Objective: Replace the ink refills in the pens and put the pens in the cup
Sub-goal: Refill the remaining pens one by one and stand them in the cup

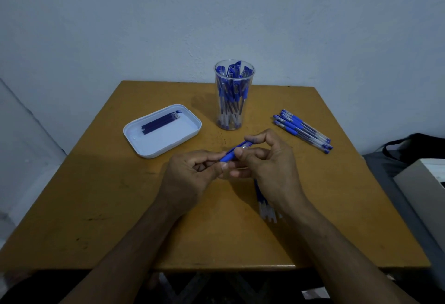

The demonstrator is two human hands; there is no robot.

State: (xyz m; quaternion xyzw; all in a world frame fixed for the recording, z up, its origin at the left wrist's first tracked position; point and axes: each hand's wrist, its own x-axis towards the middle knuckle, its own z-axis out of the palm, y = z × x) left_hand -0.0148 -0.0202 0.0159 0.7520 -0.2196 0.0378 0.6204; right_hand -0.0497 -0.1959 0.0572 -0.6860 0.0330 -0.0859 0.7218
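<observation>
Both hands, left (pixel 192 171) and right (pixel 267 159), pinch a blue pen (pixel 237 151) between curled fingertips, apparently to work on its refill, with the cup (pixel 234 94) just beyond them.

Looks like a plain home room: small worn ochre wooden desk (pixel 108 207) against bare pale plastered wall (pixel 144 19).

Single head-worn view, forward and down, close over the table (pixel 325 207).

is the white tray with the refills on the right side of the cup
No, the white tray lies left of the cup.
</observation>
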